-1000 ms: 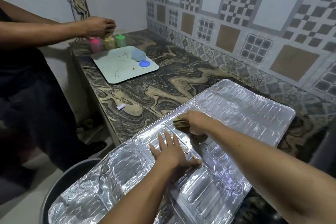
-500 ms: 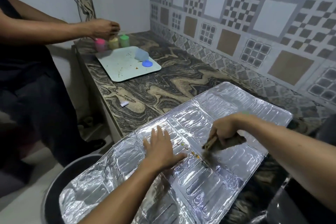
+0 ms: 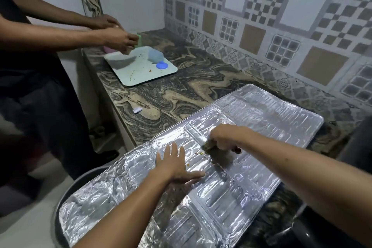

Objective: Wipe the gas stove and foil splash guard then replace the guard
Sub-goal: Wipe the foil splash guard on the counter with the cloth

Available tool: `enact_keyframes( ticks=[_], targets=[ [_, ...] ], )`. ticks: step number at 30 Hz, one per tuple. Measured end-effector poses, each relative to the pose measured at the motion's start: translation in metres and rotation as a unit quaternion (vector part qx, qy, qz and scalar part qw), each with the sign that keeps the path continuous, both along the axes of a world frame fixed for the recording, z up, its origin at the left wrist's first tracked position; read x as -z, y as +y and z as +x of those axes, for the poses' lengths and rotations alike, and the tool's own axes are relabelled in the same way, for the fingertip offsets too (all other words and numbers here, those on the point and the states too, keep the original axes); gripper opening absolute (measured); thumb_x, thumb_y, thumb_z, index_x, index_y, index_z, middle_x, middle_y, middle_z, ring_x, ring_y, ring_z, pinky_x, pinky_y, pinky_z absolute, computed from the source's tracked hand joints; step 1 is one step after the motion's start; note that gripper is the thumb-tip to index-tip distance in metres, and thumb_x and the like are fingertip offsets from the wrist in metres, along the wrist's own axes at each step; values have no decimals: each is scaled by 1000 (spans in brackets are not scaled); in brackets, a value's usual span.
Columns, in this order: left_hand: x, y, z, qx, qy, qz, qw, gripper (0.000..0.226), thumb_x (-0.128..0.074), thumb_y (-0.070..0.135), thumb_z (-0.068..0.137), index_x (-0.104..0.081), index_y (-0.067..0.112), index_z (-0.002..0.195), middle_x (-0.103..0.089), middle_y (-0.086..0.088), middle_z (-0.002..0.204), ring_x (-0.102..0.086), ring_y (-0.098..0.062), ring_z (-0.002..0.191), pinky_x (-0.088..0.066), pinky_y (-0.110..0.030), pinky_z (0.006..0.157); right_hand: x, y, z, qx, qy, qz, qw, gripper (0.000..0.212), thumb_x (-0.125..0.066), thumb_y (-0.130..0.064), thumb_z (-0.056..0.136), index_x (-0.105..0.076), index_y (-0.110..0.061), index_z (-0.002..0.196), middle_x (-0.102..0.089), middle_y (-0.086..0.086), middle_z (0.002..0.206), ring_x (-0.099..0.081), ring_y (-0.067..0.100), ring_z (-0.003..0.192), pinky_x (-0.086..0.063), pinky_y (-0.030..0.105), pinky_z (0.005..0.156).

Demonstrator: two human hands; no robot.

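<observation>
The silver foil splash guard (image 3: 267,127) lies flat across the marbled counter, its left end hanging over the counter's edge. My left hand (image 3: 177,164) presses flat on its middle panel, fingers spread. My right hand (image 3: 223,137) is closed around a dirty brownish cloth (image 3: 210,147) that rests on the foil just right of my left hand. Small yellow-brown crumbs lie on the foil between my hands. The gas stove is out of sight.
A second person stands at the left, both hands (image 3: 118,38) over a pale tray (image 3: 141,70) holding a blue cup and lid (image 3: 162,65). A dark round bin (image 3: 66,193) sits below the foil's overhang. A small white scrap (image 3: 137,110) lies on the counter (image 3: 201,86). Tiled wall behind.
My right hand swept the cloth right, then came back left toward the fold. My left hand stayed pressed on the foil. The other person brought both hands over the tray.
</observation>
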State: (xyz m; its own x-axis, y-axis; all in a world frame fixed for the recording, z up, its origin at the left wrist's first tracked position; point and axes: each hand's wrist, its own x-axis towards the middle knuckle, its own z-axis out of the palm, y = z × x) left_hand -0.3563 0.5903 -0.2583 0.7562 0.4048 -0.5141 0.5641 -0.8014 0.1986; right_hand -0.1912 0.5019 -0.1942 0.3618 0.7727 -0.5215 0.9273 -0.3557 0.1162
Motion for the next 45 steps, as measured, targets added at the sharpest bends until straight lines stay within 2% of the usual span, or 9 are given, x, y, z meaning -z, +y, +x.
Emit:
enact_keyframes(
  ticks=[5, 8, 12, 16, 22, 27, 31, 36, 45],
  targets=[
    [1, -3, -2, -5, 2, -8, 1000, 120, -41, 86, 71, 13, 15, 152, 27, -10, 157, 20, -31, 147, 7, -60, 114, -31, -34, -19, 39, 23, -214, 976, 35, -52, -6, 89, -67, -16, 118, -65, 6, 97, -50, 16, 64, -40, 24, 53],
    [2, -1, -1, -5, 1, -8, 1000, 122, -41, 87, 70, 13, 15, 152, 27, -10, 157, 20, -31, 147, 7, -61, 115, -37, -32, -14, 56, 11, -287, 956, 32, -51, -14, 90, -65, -12, 119, -64, 7, 93, -54, 20, 72, -50, 31, 67],
    [4, -3, -1, 1, 5, -9, 1000, 124, -42, 87, 68, 14, 15, 152, 28, -10, 156, 21, -32, 146, 7, -61, 116, -49, -8, 16, 106, 57, -150, 981, 47, -39, -4, 88, -64, -24, 122, -64, 3, 114, -56, 20, 88, -51, 31, 74],
    [4, -2, 1, -5, 13, -11, 1000, 123, -45, 85, 70, 15, 15, 152, 29, -10, 156, 20, -31, 146, 7, -58, 116, -28, 26, 25, 91, -12, 84, 992, 29, -48, -7, 88, -63, -20, 109, -67, 9, 104, -63, 26, 93, -53, 36, 81],
    [3, -1, 4, -10, 22, -6, 1000, 123, -45, 85, 71, 16, 15, 152, 29, -10, 156, 21, -31, 146, 8, -58, 116, 12, 25, -12, 2, -8, 60, 998, 39, -51, -12, 87, -62, -23, 123, -64, 8, 123, -59, 30, 111, -51, 40, 91],
    [5, -5, 3, -19, 18, -9, 1000, 125, -45, 86, 69, 15, 14, 152, 29, -10, 156, 21, -31, 146, 8, -60, 116, -18, -26, -16, 9, 25, -148, 989, 44, -47, -6, 88, -65, -29, 122, -67, 2, 121, -61, 23, 90, -47, 25, 60],
    [1, -11, 4, -27, 8, -3, 1000, 126, -43, 88, 67, 13, 14, 153, 26, -10, 157, 19, -32, 147, 7, -62, 115, -28, -50, -3, 89, 73, -276, 954, 42, -48, -9, 89, -65, -28, 122, -67, 4, 122, -61, 22, 88, -52, 37, 84],
    [3, -17, 6, -29, 3, -3, 1000, 126, -44, 88, 67, 13, 14, 153, 26, -12, 157, 19, -33, 146, 6, -63, 115, -56, -52, 7, 127, 115, -124, 977, 57, -35, 4, 82, -64, -25, 121, -64, 3, 103, -58, 21, 86, -49, 28, 67],
    [1, -22, 14, -21, 10, -8, 1000, 125, -47, 86, 69, 13, 14, 153, 27, -12, 157, 21, -32, 146, 6, -62, 114, -16, 0, -13, 129, 51, 107, 985, 32, -50, -11, 91, -63, -23, 118, -67, 6, 113, -60, 24, 99, -45, 30, 76]
  ],
)
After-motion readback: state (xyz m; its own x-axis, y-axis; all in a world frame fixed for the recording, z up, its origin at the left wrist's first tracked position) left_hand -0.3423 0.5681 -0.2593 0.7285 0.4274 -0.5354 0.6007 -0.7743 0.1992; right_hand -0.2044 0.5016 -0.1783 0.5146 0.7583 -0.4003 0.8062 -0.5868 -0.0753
